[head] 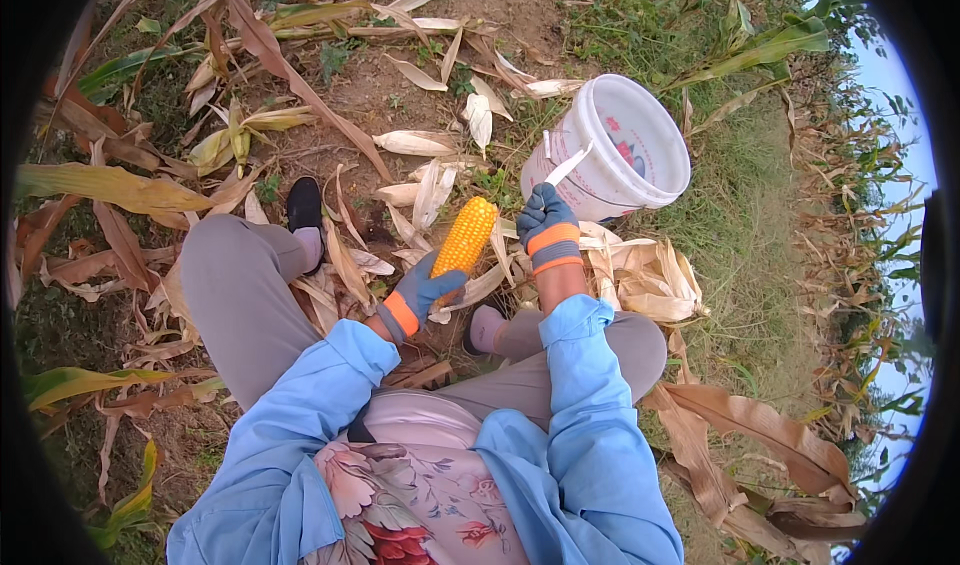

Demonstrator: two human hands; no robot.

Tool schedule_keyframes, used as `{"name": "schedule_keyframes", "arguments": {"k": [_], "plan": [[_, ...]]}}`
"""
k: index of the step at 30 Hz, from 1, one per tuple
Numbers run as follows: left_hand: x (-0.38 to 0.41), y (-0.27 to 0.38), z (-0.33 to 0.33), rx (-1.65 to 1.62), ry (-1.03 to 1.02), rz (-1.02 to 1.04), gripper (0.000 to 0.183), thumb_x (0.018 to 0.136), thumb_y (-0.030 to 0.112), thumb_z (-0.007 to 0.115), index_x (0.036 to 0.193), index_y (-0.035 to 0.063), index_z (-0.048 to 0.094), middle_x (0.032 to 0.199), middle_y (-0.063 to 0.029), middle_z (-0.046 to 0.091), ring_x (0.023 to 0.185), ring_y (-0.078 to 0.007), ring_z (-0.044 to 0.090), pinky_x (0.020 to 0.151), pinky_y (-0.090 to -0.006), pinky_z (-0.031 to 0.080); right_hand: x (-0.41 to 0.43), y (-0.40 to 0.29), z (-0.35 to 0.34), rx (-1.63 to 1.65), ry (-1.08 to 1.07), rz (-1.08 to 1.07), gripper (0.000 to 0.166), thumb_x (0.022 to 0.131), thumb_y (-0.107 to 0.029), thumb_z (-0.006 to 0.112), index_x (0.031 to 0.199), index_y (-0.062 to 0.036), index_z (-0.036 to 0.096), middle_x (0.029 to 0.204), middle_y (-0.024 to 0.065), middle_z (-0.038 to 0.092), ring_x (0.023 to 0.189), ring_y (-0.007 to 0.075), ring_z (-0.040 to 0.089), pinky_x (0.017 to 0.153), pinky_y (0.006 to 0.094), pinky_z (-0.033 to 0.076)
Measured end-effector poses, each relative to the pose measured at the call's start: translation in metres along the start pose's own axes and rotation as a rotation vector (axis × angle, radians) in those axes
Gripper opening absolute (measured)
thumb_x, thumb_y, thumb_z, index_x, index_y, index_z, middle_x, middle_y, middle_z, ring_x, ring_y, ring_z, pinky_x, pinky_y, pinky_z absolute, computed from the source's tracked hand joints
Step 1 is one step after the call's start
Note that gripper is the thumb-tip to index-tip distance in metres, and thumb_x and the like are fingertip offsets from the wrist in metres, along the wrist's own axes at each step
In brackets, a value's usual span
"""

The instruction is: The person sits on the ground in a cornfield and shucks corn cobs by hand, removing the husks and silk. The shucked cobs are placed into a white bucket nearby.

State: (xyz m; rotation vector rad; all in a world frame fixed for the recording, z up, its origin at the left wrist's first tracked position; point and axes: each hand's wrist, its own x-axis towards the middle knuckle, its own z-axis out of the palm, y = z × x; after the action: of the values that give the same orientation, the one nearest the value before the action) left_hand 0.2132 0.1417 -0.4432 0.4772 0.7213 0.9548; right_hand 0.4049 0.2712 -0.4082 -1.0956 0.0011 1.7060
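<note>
My left hand [420, 291], in a grey and orange work glove, grips the lower end of a husked ear of yellow corn [466, 236]. Bare kernels show along the ear above my fingers. To its right, my right hand [547, 220], gloved alike, is closed on a narrow pale strip [568, 166], which looks like a piece of corn husk. The strip's tip overlaps the side of a white plastic bucket [555, 171] in the picture. This bucket stands just beyond my right hand, bears red printing, and shows no corn in the visible part of its inside.
Dry corn husks [416, 143] litter the soil between and beyond my legs. A larger husk bundle [660, 284] lies by my right knee. Brown corn leaves [262, 40] cross the ground at upper left. Grass [750, 265] and standing corn plants [855, 265] are on the right.
</note>
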Motion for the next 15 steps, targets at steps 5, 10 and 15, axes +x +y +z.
{"name": "schedule_keyframes", "arguments": {"k": [5, 10, 15], "plan": [[0.01, -0.01, -0.013, 0.184, 0.113, 0.04, 0.05, 0.075, 0.019, 0.066, 0.115, -0.0003, 0.044, 0.094, -0.0067, 0.056, 0.079, -0.0147, 0.056, 0.069, -0.0279, 0.047, -0.022, 0.039, 0.015, -0.399, 0.168, -0.025, 0.044, 0.076, -0.031, 0.064, 0.109, -0.0056, 0.047, 0.084, 0.0063, 0.052, 0.059, 0.0146, 0.048, 0.049, 0.0275, 0.043], [0.025, -0.014, -0.013, 0.638, 0.182, 0.347, 0.064, 0.069, 0.006, 0.066, 0.123, -0.0009, 0.031, 0.111, -0.0104, 0.05, 0.098, -0.0166, 0.051, 0.08, -0.0279, 0.045, -0.036, 0.089, -0.002, -0.449, -0.187, 0.057, 0.053, 0.077, -0.021, 0.066, 0.119, -0.0016, 0.041, 0.104, 0.0107, 0.053, 0.091, 0.0234, 0.055, 0.078, 0.0355, 0.047], [0.019, -0.018, -0.008, 0.914, 0.243, 0.391, 0.073, 0.067, 0.008, 0.066, 0.126, -0.0035, 0.026, 0.117, -0.015, 0.046, 0.104, -0.0231, 0.049, 0.087, -0.0313, 0.042, -0.035, 0.103, -0.006, -0.419, -0.228, -0.008, 0.043, 0.074, -0.005, 0.064, 0.112, 0.0016, 0.045, 0.096, 0.0097, 0.056, 0.082, 0.0223, 0.057, 0.071, 0.035, 0.048]]}}
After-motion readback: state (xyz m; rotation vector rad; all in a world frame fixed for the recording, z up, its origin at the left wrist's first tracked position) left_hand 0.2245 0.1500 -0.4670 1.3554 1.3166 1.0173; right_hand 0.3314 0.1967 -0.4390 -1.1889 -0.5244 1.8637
